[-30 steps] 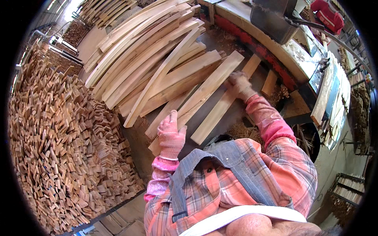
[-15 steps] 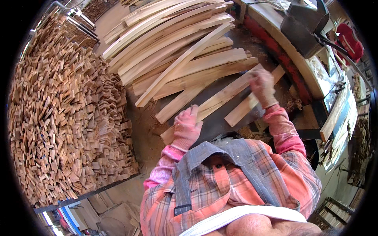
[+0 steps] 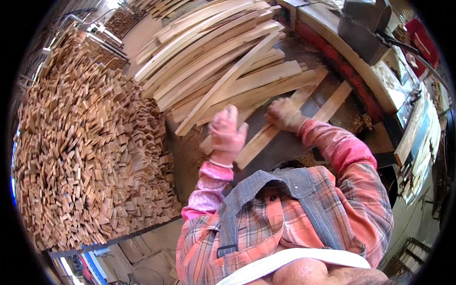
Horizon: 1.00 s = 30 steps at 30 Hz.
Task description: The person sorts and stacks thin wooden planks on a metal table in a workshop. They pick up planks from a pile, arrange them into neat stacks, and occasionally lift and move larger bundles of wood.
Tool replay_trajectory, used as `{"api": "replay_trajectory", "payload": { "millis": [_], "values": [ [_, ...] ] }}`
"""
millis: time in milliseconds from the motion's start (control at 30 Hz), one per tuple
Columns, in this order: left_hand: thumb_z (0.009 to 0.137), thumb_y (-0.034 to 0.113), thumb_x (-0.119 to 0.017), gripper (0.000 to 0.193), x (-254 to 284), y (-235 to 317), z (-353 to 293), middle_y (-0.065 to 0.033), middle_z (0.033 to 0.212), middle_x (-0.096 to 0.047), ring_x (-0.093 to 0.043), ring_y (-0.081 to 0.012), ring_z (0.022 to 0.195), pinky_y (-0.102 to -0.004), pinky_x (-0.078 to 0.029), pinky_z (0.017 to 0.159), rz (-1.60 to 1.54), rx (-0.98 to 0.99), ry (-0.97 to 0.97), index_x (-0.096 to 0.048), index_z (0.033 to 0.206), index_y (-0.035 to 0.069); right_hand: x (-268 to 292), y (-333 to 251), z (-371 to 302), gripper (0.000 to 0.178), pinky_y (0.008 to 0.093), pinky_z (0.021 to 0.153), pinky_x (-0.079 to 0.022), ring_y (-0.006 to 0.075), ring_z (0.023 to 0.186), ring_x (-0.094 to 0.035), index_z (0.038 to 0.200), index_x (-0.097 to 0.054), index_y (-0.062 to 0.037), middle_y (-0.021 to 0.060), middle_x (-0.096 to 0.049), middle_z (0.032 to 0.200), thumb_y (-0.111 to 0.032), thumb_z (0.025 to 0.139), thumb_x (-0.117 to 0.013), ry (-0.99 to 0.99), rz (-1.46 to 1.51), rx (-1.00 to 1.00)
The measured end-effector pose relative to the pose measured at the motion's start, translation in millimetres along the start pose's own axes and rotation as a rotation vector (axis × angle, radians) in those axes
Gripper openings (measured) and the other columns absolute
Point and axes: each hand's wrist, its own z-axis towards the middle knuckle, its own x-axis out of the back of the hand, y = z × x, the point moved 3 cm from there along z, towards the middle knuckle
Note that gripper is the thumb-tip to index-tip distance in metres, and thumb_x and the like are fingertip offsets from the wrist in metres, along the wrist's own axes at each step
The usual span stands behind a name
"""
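Note:
My right hand (image 3: pixel 285 115), in a work glove, is closed over the middle of a pale wooden board (image 3: pixel 256 148) that lies slanted on the dark work surface. My left hand (image 3: pixel 227 132), also gloved, is raised to the left of that board, its fingers stretched up and thumb apart, holding nothing. Behind the left hand, another board (image 3: pixel 207 145) is partly covered. A further board (image 3: pixel 334 102) lies to the right, its near part hidden by my right forearm.
A large stack of short wood pieces (image 3: pixel 99 152) rises at left. Long boards (image 3: pixel 213 61) are piled ahead, one (image 3: pixel 228 83) lying across the others. A red-edged bench (image 3: pixel 332 54) and a dark metal machine part (image 3: pixel 363 33) stand at right.
My left hand has come off the board's near end and lifted. My right hand has moved from its far end to its middle, and the near end has swung right.

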Motion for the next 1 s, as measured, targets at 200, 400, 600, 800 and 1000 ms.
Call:
{"api": "replay_trajectory", "payload": {
  "millis": [200,400,600,800,1000],
  "values": [
    [0.093,0.036,-0.071,0.058,30.7,-104.6,48.8,-0.0192,0.13,-0.065,-0.06,-0.038,0.124,-0.0504,-0.045,0.109,0.348,0.468,-0.349,-0.059,0.141,0.006,34.8,102.3,-30.6,0.035,0.0494,0.085,-0.056,0.0357,0.096,-0.073,0.084,-0.079,-0.008,0.0155,-0.076,0.095,-0.038,0.093,-0.062,-0.114,-0.21,-0.217],
    [0.096,0.039,-0.068,0.038,41.5,-104.5,37.2,-0.0176,0.117,-0.073,-0.07,-0.0345,0.11,-0.0432,-0.054,0.096,-0.201,0.618,-0.311,-0.071,0.126,0.015,43.1,143.9,-49.5,0.033,0.0491,0.094,-0.052,0.0369,0.104,-0.069,0.1,-0.076,-0.0064,0.0176,-0.073,0.106,-0.035,0.097,-0.06,-0.13,-0.278,-0.365],
    [0.095,0.022,-0.073,0.04,40.5,-50.1,-12.2,-0.0118,0.123,-0.075,-0.069,-0.02,0.116,-0.032,-0.051,0.103,-0.597,0.612,-0.592,-0.07,0.129,0.002,29.1,183.1,-91.0,0.028,0.0483,0.094,-0.054,0.037,0.104,-0.069,0.106,-0.076,-0.0056,0.0165,-0.073,0.11,-0.028,0.092,-0.067,0.476,0.265,-0.59],
    [0.095,0.031,-0.069,0.04,-27.3,-30.8,-57.1,-0.0146,0.111,-0.075,-0.071,-0.0261,0.103,-0.0356,-0.054,0.094,-0.65,0.629,-0.786,-0.07,0.127,0.007,62.6,116.0,-93.0,0.021,0.045,0.09,-0.057,0.0349,0.101,-0.071,0.099,-0.076,-0.0079,0.0132,-0.075,0.103,-0.011,0.078,-0.072,0.674,0.057,-0.351],
    [0.091,0.029,-0.07,0.041,-11.5,-24.8,-4.1,-0.0175,0.118,-0.07,-0.066,-0.0378,0.112,-0.0491,-0.053,0.097,-0.048,0.19,-0.391,-0.068,0.129,0.013,7.5,-20.7,-30.6,0.031,0.0521,0.1,-0.05,0.04,0.113,-0.064,0.115,-0.071,-0.0067,0.0182,-0.07,0.117,-0.017,0.086,-0.073,0.374,0.314,0.072]
  ]
}}
